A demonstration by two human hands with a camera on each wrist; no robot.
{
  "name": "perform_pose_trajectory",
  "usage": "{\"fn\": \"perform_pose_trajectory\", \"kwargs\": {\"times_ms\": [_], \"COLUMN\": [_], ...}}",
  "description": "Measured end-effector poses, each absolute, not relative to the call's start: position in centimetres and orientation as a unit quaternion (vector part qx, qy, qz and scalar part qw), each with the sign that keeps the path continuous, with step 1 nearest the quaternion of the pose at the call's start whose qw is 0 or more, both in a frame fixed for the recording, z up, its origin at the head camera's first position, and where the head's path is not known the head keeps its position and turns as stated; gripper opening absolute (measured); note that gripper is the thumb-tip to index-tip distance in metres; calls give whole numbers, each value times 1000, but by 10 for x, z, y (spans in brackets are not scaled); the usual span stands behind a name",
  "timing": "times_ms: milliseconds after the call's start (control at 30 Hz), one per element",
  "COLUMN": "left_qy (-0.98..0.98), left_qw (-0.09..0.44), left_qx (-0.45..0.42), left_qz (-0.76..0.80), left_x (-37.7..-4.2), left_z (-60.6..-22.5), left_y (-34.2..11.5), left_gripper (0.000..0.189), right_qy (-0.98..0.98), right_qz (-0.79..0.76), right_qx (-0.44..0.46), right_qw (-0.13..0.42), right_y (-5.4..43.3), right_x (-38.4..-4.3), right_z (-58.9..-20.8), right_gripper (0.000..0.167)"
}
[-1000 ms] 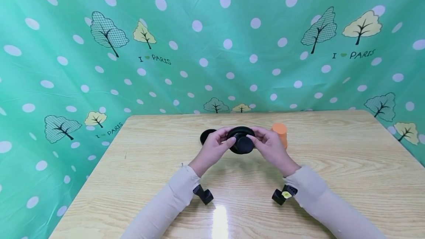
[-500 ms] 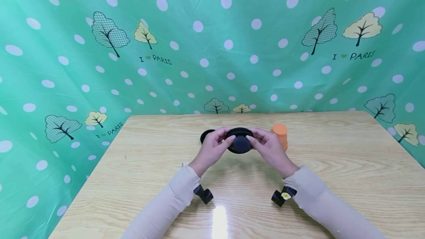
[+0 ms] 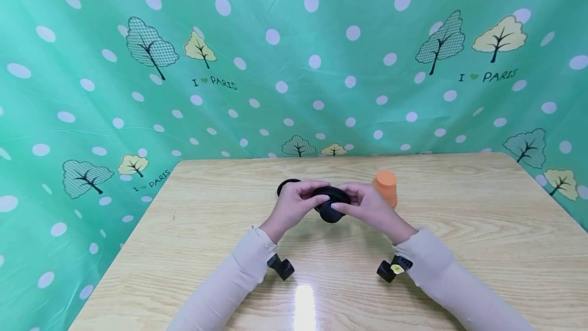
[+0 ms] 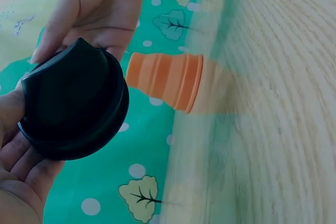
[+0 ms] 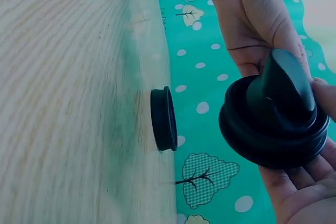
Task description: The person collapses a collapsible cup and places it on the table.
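Both hands hold a soft black collapsible cup (image 3: 331, 212) above the table, partly folded into its rings. In the head view my left hand (image 3: 293, 205) grips its left side and my right hand (image 3: 372, 209) its right side, with both thumbs pressed on the near face. The right wrist view shows the narrow middle of the cup (image 5: 286, 90) squeezed to a ridge inside a wide rim. An orange stepped cup (image 3: 386, 188) stands wide end down beyond my right hand. Behind my left hand lies a shallow round black piece (image 5: 164, 119), mostly hidden in the head view.
The pale wooden table (image 3: 206, 244) runs back to a green dotted cloth (image 3: 257, 65). A small black device (image 3: 281, 267) is strapped at the left wrist, and another (image 3: 389, 269) at the right wrist.
The black cup has tipped, its narrow end now pointing lower toward me. Both thumbs have come closer together over it. The orange cup and the round black piece have stayed put.
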State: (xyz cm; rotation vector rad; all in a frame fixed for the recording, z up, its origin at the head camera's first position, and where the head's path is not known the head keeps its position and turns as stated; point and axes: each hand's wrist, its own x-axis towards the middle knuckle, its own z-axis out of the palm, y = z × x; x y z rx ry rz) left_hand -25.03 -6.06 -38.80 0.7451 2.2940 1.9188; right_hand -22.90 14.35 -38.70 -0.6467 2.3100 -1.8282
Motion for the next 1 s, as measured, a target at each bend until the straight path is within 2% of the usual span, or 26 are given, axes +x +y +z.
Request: {"fn": "perform_pose_trajectory", "kwargs": {"times_ms": [300, 567, 833, 1000], "left_qy": [727, 693, 711, 736], "left_qw": [24, 77, 45, 3], "left_qx": [250, 265, 269, 285], "left_qz": [640, 666, 648, 614], "left_x": [-250, -249, -249, -251], "left_z": [-386, -384, -384, -385], "left_y": [-63, -64, -62, -62], "left_gripper": [33, 40, 34, 29], "right_qy": [758, 712, 710, 711], "right_qz": [-617, -676, -677, -674], "right_qx": [-205, -183, -192, -200], "right_qw": [50, 40, 35, 25], "right_y": [141, 141, 139, 138], "right_x": [-228, -227, -228, -228], "right_z": [-385, -384, -388, -389], "right_gripper": [34, 36, 34, 31]}}
